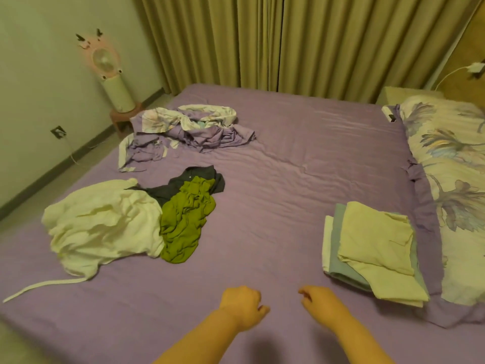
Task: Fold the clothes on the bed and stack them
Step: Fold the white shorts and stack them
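On the purple bed, a crumpled pile lies at the left: a white garment with a long strap, a green garment and a dark grey one under it. At the right a stack of folded clothes has a pale yellow piece on top, with grey-green and white ones beneath. My left hand and my right hand hover over the near middle of the bed, fingers loosely curled, holding nothing.
A rumpled purple floral cover lies at the far left of the bed. A floral pillow runs along the right side. A pink fan stands on a stool by the wall. Curtains hang behind the bed.
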The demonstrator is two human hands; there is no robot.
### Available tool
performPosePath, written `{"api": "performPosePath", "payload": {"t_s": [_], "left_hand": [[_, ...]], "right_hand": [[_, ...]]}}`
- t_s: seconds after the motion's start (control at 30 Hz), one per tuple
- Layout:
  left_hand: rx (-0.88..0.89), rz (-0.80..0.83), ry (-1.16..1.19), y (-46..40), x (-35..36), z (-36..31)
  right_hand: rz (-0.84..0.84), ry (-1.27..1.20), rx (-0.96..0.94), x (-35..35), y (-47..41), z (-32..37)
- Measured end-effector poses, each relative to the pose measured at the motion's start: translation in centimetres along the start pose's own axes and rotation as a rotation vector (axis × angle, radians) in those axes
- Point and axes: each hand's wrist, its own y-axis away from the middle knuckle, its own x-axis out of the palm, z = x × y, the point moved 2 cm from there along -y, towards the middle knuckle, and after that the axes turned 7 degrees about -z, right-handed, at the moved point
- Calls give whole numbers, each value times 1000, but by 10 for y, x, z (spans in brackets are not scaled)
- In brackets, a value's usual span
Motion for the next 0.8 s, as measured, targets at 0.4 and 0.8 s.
{"api": "performPosePath", "payload": {"t_s": [0.4,0.8], "left_hand": [[-185,-144,72,166,1,252],[-449,-464,249,274,-25,430]], "right_hand": [[-11,-19,-151,76,37,304],[-61,28,-416,93,46,522]]}}
